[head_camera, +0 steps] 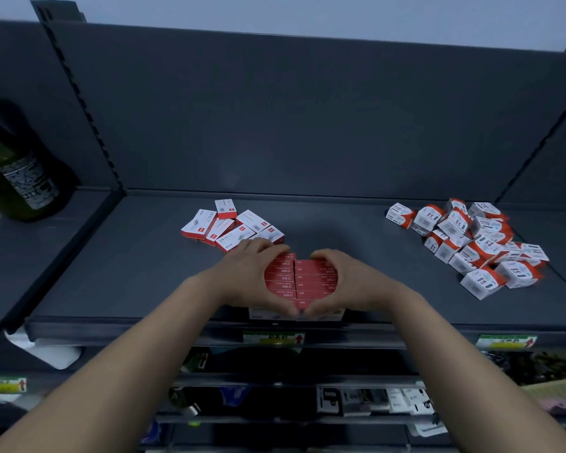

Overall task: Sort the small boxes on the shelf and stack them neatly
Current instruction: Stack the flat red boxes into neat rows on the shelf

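Note:
Two side-by-side stacks of red staple boxes [299,280] stand near the front edge of the dark grey shelf [128,276]. My left hand [245,273] cups the left side of the stacks and my right hand [347,279] cups the right side, fingers curled over the far end and thumbs meeting at the near end. Behind my left hand lies a loose heap of red-and-white staple boxes [229,228]. A jumbled pile of white-and-orange small boxes [474,246] lies at the right of the shelf.
A dark green bottle [17,178] stands on the neighbouring shelf section at the left, beyond an upright divider [79,103]. Price labels [273,338] hang on the shelf's front rail. Lower shelves [373,400] hold assorted packaged goods.

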